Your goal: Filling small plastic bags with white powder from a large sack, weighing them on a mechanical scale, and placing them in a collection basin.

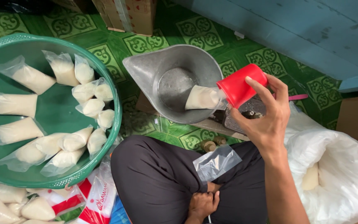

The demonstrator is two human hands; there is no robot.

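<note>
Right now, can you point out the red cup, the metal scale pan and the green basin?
red cup [240,85], head view, on its side wall.
metal scale pan [146,68], head view, on its bare spout side.
green basin [117,112], head view, on its right rim.

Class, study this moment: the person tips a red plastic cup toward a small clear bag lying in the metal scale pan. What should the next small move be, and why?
Probably level the red plastic cup and draw it back. The right hand holds it tilted, mouth at the small clear plastic bag in the grey metal scale pan, and that bag already looks well filled with white grains. The left hand rests low by the lap.
</note>
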